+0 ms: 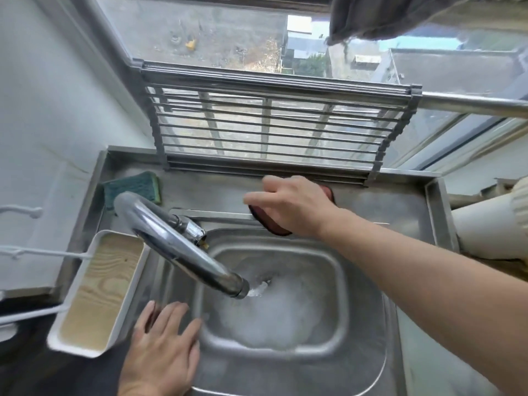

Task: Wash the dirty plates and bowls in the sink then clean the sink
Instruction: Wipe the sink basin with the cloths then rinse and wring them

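The steel sink (pixel 368 284) holds foamy water, and water runs into it from the curved chrome tap (pixel 183 247). A dark red and black bowl (pixel 274 228) sits on the back ledge of the sink, mostly hidden under my right hand (pixel 291 204). That hand lies over the bowl with its fingers stretched out to the left; I cannot see the thumb. My left hand (pixel 163 344) rests flat, fingers spread, on the sink's front-left rim. No plates show in the basin.
A green sponge (pixel 134 187) lies at the back-left corner of the ledge. A white tray with a wooden inlay (pixel 100 292) stands left of the sink. A steel roll-up rack (pixel 268 124) leans against the window behind. A white object (pixel 485 227) lies at the right.
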A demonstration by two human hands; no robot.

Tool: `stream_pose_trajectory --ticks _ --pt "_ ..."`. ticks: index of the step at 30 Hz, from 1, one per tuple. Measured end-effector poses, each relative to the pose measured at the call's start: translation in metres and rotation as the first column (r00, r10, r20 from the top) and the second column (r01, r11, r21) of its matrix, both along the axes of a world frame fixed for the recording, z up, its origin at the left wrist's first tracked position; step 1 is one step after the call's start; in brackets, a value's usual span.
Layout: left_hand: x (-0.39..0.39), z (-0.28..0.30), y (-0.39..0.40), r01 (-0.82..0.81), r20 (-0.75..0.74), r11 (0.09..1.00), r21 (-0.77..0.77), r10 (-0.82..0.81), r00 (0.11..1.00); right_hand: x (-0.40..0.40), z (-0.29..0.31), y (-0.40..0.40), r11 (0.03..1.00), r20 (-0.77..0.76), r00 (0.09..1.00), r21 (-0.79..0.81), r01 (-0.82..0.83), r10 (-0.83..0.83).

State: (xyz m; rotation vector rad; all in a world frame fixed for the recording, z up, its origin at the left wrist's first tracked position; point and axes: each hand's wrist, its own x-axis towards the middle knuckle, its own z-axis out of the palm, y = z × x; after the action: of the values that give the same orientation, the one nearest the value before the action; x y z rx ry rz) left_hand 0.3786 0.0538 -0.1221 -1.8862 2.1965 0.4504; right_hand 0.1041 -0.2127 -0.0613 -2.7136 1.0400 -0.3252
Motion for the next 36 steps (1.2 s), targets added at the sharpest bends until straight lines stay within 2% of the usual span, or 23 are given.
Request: stream_pose_trajectory --ticks 3,6,9,12,15,17,20,25,28,30,33,36 --pt "0.002 -0.002 0.001 0.000 0.006 1.000 -0.020 0.000 1.000 0.062 0.004 -0.015 0.957 -0.158 0.949 -0.053 -0.284 0.273" --pt "0.001 -0.003 0.002 -0.007 0.012 0.999 -0.054 0.008 1.000 0.096 -0.001 -0.017 0.920 -0.301 0.884 -0.050 -0.389 0.358" --pt "0.002 -0.006 0.002 0.000 0.010 0.996 -0.084 0.000 1.000 0.110 -0.004 -0.007 0.898 -0.285 0.864 -0.025 -0.440 0.415" --pt "0.001 -0.005 0.001 0.006 0.028 0.996 -0.086 -0.004 1.000 0.106 -0.016 -0.003 0.930 -0.311 0.877 0.092 -0.355 0.366" --pt "0.000 -0.004 0.002 0.018 0.042 0.997 -0.071 -0.015 0.999 0.100 -0.020 0.001 0.938 -0.247 0.927 0.273 -0.212 0.282" --pt "0.000 -0.001 0.001 0.017 0.041 0.998 -0.060 -0.014 0.999 0.102 -0.020 -0.001 0.935 -0.230 0.941 0.313 -0.169 0.247" --pt "-0.001 0.003 0.002 0.017 0.036 0.998 -0.065 -0.015 0.999 0.108 -0.014 0.002 0.926 -0.285 0.931 0.361 -0.115 0.227" --pt "-0.003 0.007 0.000 0.035 0.070 0.998 -0.048 -0.031 0.997 0.121 -0.001 0.006 0.772 -0.323 0.944 0.616 0.159 0.063" --pt "-0.003 0.011 0.000 0.036 0.075 0.998 -0.043 -0.033 0.997 0.124 0.009 0.009 0.688 -0.352 0.936 0.679 0.254 0.001" --pt "-0.004 0.012 -0.001 0.032 0.073 0.998 -0.047 -0.028 0.997 0.125 0.012 0.010 0.666 -0.367 0.930 0.690 0.285 -0.018" --pt "-0.005 0.012 0.001 0.036 0.072 0.998 -0.046 -0.033 0.997 0.116 0.013 0.006 0.747 -0.299 0.953 0.621 0.239 -0.056" --pt "-0.005 0.012 0.001 0.039 0.073 0.998 -0.050 -0.035 0.997 0.107 0.018 0.000 0.735 -0.190 0.978 0.650 0.194 -0.090"
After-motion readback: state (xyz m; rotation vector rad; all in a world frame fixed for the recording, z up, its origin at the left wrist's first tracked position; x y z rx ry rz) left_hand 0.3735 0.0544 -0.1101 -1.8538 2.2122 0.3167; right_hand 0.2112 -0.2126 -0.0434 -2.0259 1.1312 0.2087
